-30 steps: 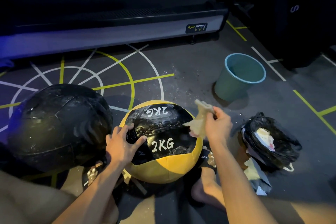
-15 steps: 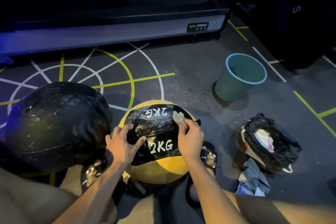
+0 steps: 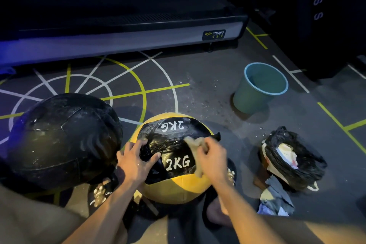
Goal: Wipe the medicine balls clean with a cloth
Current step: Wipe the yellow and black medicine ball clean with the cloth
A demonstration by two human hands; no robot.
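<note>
A yellow and black medicine ball (image 3: 174,186) marked "2KG" rests on the floor between my legs. My left hand (image 3: 136,161) lies spread flat on its left side, steadying it. My right hand (image 3: 213,159) grips a crumpled beige cloth (image 3: 195,147) and presses it against the ball's black panel on the right, just beside the white lettering. A bigger, all-black medicine ball (image 3: 63,138) with white smears sits to the left, touching neither hand.
A teal bucket (image 3: 259,89) stands on the floor at the right rear. A black plastic bag (image 3: 293,158) with rags and paper lies to the right. A treadmill base (image 3: 122,41) runs across the back. My sandalled feet flank the small ball.
My right hand brought the cloth from the air at the ball's right down onto the black panel and is now rubbing it there. The left hand stayed put.
</note>
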